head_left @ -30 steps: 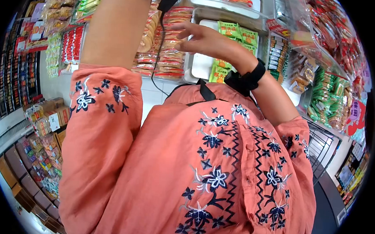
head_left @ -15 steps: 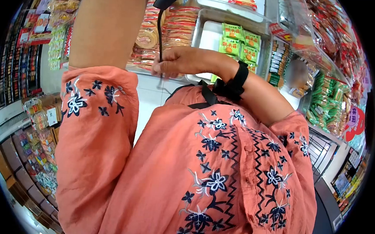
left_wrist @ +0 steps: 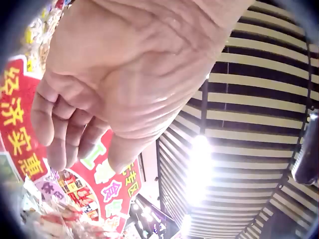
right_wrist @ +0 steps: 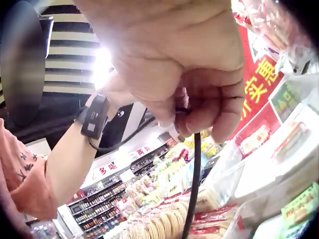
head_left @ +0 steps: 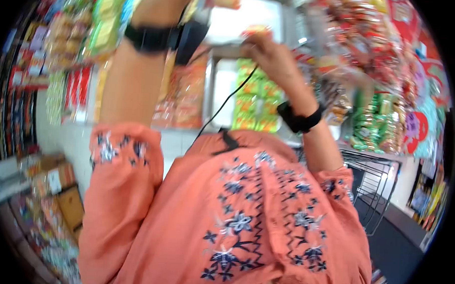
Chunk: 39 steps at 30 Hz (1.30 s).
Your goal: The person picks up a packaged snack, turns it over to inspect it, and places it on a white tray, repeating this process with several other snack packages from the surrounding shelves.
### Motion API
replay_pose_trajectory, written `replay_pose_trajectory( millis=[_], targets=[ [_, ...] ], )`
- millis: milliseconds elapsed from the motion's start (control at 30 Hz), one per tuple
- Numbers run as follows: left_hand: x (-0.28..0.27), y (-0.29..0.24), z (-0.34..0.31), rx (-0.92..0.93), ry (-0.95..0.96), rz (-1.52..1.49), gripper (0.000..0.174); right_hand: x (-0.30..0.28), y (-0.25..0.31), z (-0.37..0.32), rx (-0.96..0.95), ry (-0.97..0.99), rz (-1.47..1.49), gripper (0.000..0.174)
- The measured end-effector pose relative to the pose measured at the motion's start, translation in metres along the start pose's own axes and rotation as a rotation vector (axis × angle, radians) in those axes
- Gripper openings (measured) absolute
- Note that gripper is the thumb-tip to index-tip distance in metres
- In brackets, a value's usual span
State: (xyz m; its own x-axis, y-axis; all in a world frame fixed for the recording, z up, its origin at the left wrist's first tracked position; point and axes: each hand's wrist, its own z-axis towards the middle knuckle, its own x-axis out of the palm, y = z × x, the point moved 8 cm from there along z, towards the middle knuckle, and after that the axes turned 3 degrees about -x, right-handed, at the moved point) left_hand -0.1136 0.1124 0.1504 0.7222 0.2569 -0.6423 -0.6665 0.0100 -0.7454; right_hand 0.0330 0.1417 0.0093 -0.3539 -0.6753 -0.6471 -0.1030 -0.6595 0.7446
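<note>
My right hand pinches a thin black cable between thumb and curled fingers, over the front of the snack display. From that pinch the cable runs one way to the black wrist camera on my left forearm and the other way down to my waist. My left hand is raised, palm in view and fingers loosely bent, with nothing held. In the head view the top edge cuts it off. Behind its fingers is a red sign with yellow characters.
Green snack packets lie in a tray below my right hand. Red-wrapped packs fill the bin to their left, and green-wrapped packs hang at the right. A black wire basket stands by my right side.
My right hand first dropped to the hanging cable, then rose to the right with it, pulling it aside. My left forearm has come lower in view, showing its wrist camera.
</note>
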Motion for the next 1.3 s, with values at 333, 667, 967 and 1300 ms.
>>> replay_pose_trajectory(
  millis=[333,667,967,1300],
  targets=[
    [0.104,0.007,0.041,-0.096,-0.12,-0.661,0.03,-0.02,-0.049,-0.052,0.19,-0.053,0.144,0.033],
    [0.132,-0.048,0.07,0.119,-0.146,-0.553,0.026,-0.113,-0.02,-0.105,0.313,-0.254,0.71,0.023],
    [0.175,-0.149,0.146,0.522,-0.111,-0.087,0.046,-0.181,-0.032,-0.134,0.193,-0.666,0.82,0.023],
    [0.215,-0.167,0.168,0.532,-0.151,0.215,0.046,-0.179,-0.052,-0.161,0.251,-0.703,0.805,0.026]
  ],
)
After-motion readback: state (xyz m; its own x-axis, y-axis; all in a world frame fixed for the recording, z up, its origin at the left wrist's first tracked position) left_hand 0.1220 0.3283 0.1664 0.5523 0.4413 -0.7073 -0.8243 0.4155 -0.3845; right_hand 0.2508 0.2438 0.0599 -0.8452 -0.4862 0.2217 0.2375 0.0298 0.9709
